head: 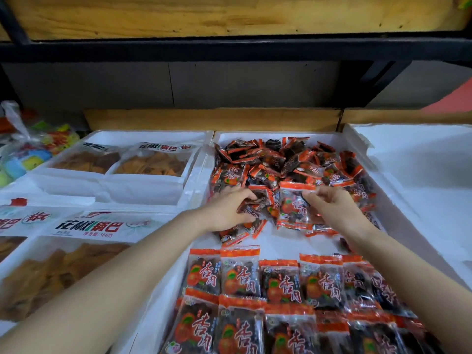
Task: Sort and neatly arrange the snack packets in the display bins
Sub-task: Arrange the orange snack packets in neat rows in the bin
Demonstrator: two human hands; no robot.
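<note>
1. Where the white foam bin (pixel 268 134) lies nearest the viewer, snack packets (pixel 278 290) with orange top bands and dark contents lie face up in two overlapping rows, side by side across the bin
2. Both bare forearms reach over these rows, one from each lower corner of the view
3. Left hand (pixel 228 213): palm down at the near left edge of the loose heap, fingers curled round a small clutch of packets (pixel 251 212), thumb below them
4. Right hand (pixel 334 208): thumb and forefinger pinch the upper right edge of a single packet (pixel 292 208), which stands roughly upright with its printed face toward the viewer; the other fingers curl loosely behind
5. Between the ordered rows and the heap, a strip of bare bin floor shows
6. Loose heap (pixel 286 162): many packets of the same kind lie at all angles and fill the far half of the bin up to its back wall
7. Left of the bin, large bags of brown crisps (pixel 153 162) lie flat in white trays; a further such bag (pixel 51 272) lies nearer the viewer
8. Right of the bin, just beside it, stands a second foam bin (pixel 421 154)
9. At the far left edge sits a clear bag of coloured sweets (pixel 33 152)
10. Behind the bins runs a wooden board (pixel 212 120); above it, a grey back panel, a black rail (pixel 229 51) and a wooden shelf (pixel 229 16)
</note>
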